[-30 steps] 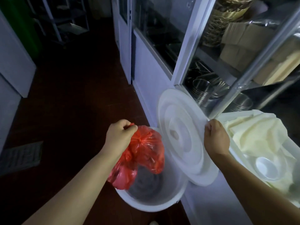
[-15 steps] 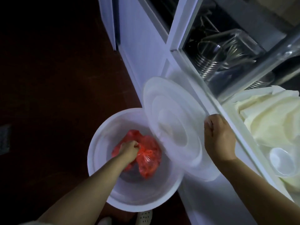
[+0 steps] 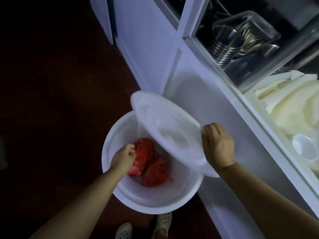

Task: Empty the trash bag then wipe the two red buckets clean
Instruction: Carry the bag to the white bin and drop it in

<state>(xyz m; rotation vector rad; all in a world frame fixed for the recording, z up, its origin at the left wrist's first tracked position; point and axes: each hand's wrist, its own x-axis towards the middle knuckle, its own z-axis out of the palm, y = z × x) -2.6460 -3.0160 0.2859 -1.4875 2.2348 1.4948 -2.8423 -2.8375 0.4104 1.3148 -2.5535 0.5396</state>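
Red bag [image 3: 151, 163] now inside bin [image 3: 155, 202]

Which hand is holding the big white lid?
The right hand grips the white lid by its edge; the left hand is down inside the bin.

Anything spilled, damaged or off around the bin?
Nothing stands out. The red bag sits inside the white bin under the left hand; the right hand holds the lid tilted open. No spill visible.

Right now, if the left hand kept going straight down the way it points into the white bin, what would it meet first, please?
The left hand would most likely meet the red trash bag first, then the white bin bottom; depth is unclear.
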